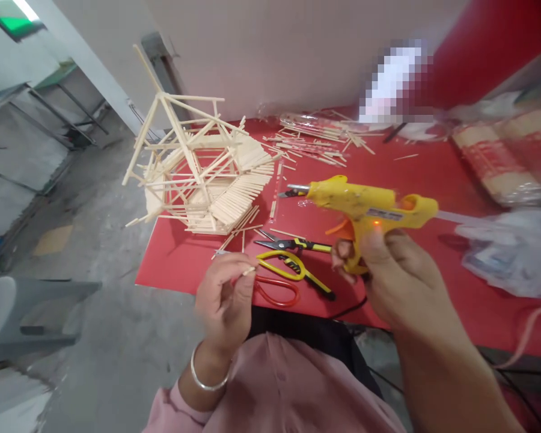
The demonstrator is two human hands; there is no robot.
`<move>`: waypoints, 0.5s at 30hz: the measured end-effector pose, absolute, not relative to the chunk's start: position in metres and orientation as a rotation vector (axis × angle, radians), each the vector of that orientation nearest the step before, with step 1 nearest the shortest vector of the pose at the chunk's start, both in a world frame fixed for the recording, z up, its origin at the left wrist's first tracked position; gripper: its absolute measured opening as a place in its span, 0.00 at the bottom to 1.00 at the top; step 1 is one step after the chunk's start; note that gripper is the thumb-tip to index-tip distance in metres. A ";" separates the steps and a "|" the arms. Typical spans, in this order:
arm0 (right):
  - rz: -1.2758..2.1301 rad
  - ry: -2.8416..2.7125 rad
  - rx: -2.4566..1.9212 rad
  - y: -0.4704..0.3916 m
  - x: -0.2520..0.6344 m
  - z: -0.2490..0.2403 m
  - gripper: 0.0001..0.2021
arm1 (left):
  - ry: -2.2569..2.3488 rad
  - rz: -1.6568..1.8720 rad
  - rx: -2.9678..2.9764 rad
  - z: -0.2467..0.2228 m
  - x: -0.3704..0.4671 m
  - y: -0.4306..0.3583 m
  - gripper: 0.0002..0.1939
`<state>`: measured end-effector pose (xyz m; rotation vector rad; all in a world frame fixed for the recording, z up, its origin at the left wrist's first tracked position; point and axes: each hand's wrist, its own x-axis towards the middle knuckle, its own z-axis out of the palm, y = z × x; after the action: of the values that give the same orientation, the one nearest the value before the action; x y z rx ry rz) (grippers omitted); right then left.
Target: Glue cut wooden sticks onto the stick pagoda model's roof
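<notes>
An openwork pale stick framework [237, 201] stands at the left end of the red table [165, 258]; the left hand [225, 304] pinches a small pale piece [249, 271]; the right hand [399, 273] grips a yellow glue gun [356, 197], its label [385, 213] too blurred to read.

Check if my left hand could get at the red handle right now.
Probably yes: your left hand is right beside the red handle, with nothing visible between them, though those fingers pinch a small pale piece.
</notes>
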<state>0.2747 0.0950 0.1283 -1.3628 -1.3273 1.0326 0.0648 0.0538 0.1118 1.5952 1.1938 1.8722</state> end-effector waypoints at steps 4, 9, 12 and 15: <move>0.769 -1.419 -1.613 0.096 0.265 0.138 0.23 | 1.388 1.985 1.602 0.110 0.059 0.062 0.09; 0.526 -1.584 -1.613 0.109 0.259 0.148 0.21 | 1.578 2.029 1.611 0.112 0.050 0.067 0.11; 0.401 -1.685 -1.542 0.119 0.251 0.149 0.20 | 1.623 2.050 1.657 0.113 0.045 0.069 0.06; 0.286 -1.817 -1.494 0.128 0.239 0.148 0.24 | 1.727 2.078 1.589 0.110 0.040 0.070 0.04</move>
<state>0.2390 0.1284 0.1483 -1.4937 -1.8174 0.2864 0.0398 0.0702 0.1103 1.5888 1.7270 2.0779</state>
